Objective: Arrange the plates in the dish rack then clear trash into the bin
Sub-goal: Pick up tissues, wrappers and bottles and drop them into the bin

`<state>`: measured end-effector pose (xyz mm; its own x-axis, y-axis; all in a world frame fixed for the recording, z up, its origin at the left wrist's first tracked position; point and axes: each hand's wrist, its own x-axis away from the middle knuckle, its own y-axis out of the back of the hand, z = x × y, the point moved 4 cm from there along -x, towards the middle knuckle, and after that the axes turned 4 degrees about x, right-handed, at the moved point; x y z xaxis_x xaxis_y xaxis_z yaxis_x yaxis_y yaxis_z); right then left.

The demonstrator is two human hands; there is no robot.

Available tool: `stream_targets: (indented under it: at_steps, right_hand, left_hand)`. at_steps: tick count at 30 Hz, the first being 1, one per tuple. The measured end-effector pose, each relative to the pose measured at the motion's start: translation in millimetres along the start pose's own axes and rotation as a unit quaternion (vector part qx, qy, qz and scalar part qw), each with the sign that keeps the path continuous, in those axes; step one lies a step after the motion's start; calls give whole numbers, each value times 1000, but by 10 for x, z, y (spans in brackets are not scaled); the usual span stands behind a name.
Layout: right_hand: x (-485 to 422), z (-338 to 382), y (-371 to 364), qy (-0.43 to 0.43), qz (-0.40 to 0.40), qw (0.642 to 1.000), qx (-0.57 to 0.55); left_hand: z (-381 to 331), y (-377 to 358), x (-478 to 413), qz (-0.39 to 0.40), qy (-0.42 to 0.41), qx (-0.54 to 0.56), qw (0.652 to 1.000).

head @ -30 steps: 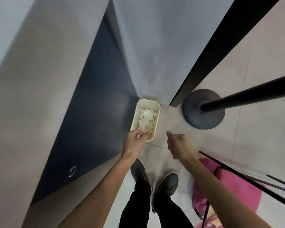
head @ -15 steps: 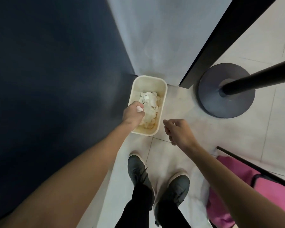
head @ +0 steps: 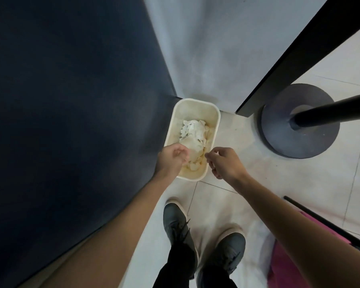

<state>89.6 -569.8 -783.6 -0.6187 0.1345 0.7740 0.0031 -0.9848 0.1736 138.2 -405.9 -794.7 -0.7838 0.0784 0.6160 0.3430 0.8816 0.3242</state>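
Observation:
A cream rectangular bin [head: 215, 121] stands on the floor in the corner, holding crumpled white paper trash [head: 192, 132]. My left hand [head: 172, 161] hovers over the bin's near left rim with its fingers loosely curled, and no paper shows in it. My right hand [head: 223, 163] is just right of the bin's near right corner. Its fingers are curled in and its fingertips reach the rim. Nothing is visible in its grasp. No plates or dish rack are in view.
A dark blue panel [head: 71, 121] fills the left side and a pale wall [head: 206, 48] rises behind the bin. A round dark stand base [head: 283, 138] with a black pole sits to the right. My shoes [head: 177, 225] stand on pale tiles, with a pink item [head: 299, 265] at lower right.
The white scrap that my left hand held over the bin no longer shows in it. My right hand has moved left to the bin's rim.

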Motion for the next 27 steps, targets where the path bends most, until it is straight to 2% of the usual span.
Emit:
stream_targets:
  at_steps: [5, 12, 16, 18, 22, 27]
  right_hand:
    - [-177, 49, -145, 10, -1, 1000, 11]
    - [-405, 239, -356, 34, -32, 998, 41]
    - [-553, 410, -389, -38, 1, 996, -86]
    - [-579, 450, -372, -53, 19, 993, -105]
    - [-451, 414, -268, -55, 18, 997, -60]
    - [99, 520, -47, -6, -1, 1000, 9]
  left_hand:
    - [3, 54, 154, -37, 7, 83, 996]
    - [75, 122, 204, -73, 19, 121, 990]
    - [72, 158, 241, -74, 24, 118, 990]
    - [54, 174, 268, -78, 30, 113, 990]
    - [-84, 230, 373, -88, 37, 104, 990]
    - [-478, 306, 671, -78, 24, 106, 991]
